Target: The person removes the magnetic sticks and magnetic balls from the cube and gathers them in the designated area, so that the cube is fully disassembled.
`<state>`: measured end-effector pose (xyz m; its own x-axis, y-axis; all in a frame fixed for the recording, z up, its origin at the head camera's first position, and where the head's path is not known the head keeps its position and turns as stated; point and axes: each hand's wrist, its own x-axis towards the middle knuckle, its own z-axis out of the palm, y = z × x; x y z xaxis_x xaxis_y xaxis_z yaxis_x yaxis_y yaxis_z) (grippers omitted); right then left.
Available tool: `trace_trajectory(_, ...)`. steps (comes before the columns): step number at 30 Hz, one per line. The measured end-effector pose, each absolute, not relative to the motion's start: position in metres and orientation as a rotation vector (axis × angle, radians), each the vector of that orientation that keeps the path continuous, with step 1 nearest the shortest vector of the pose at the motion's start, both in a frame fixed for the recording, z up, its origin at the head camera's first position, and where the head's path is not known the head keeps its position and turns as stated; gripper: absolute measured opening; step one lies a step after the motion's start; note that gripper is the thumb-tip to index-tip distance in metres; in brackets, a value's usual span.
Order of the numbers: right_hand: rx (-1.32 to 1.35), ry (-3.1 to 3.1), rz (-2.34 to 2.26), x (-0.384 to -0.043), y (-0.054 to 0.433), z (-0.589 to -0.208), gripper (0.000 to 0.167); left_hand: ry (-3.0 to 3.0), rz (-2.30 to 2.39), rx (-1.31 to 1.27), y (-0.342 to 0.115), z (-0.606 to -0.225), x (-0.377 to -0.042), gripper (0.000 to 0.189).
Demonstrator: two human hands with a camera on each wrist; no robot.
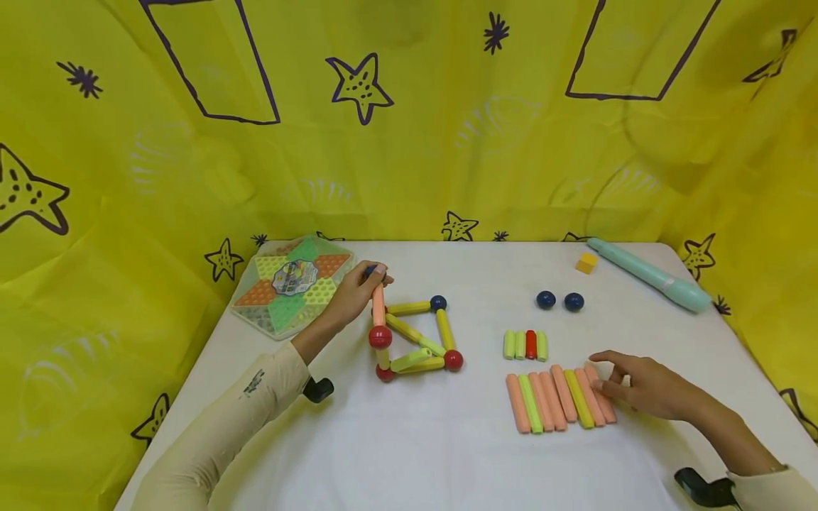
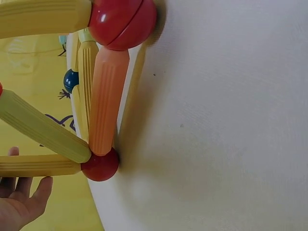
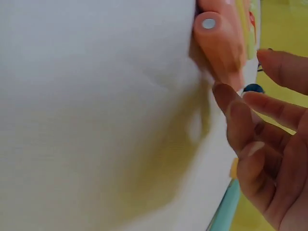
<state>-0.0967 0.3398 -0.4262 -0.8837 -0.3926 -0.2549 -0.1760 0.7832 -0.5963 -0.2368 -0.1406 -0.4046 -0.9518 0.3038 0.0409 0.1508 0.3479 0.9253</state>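
while left grip (image 1: 354, 292) pinches blue ball (image 1: 370, 272) at 11 o'clock on frame (image 1: 404, 329), right grip (image 1: 652, 387) sits loosely parted by rod row (image 1: 564, 394) on tabletop (image 1: 460, 440), frame's 4 o'clock. likely rod pickup; next calls for pinching end rod (image 1: 603, 399).

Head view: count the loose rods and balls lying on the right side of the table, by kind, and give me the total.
Long rods: 8
Short rods: 4
Dark blue balls: 2
Total: 14
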Motion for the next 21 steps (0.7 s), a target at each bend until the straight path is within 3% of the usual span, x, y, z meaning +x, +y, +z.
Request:
trace_trajectory(5, -0.444, 2.711, -0.828, -0.107, 0.309, -0.407, 0.041, 2.47, 1.657, 0.418, -0.138, -0.405, -0.237, 0.049)
trace_trajectory(11, -0.626, 2.683, -0.91, -0.128, 0.231, -0.397, 0.036, 2.478, 1.65, 0.417, -0.139, -0.406, -0.238, 0.052)
trace_trajectory(21, -0.967, 2.625, -0.905, -0.15, 0.113, -0.401, 0.044, 2.499, 1.621, 0.407, -0.138, -0.406, -0.236, 0.056)
